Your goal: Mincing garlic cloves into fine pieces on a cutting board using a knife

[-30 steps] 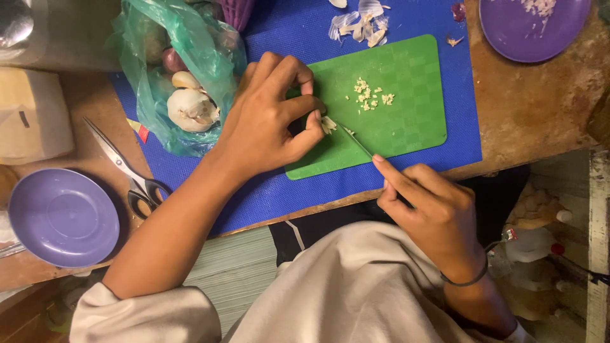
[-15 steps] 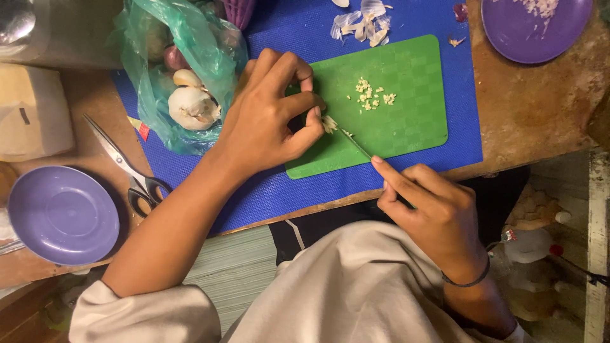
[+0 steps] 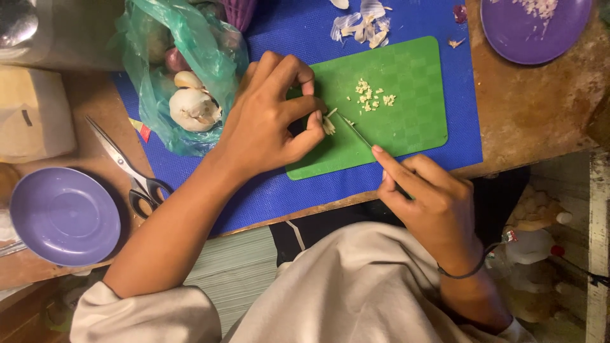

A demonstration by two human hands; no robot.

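A green cutting board (image 3: 406, 121) lies on a blue mat (image 3: 356, 190). My left hand (image 3: 270, 117) pinches a small garlic clove (image 3: 328, 124) against the board's left side. My right hand (image 3: 422, 190) grips a thin knife (image 3: 356, 131), its blade meeting the clove right beside my left fingertips. A little heap of chopped garlic (image 3: 370, 96) sits near the board's middle.
A green plastic bag (image 3: 184, 76) holds garlic bulbs at the mat's left end. Scissors (image 3: 124, 162) lie beside a purple plate (image 3: 63, 216) on the wooden table. Garlic peels (image 3: 362, 25) rest behind the board. Another purple plate (image 3: 534, 25) with bits stands far right.
The knife blade has shifted slightly along the clove; both hands stay almost in place on the board.
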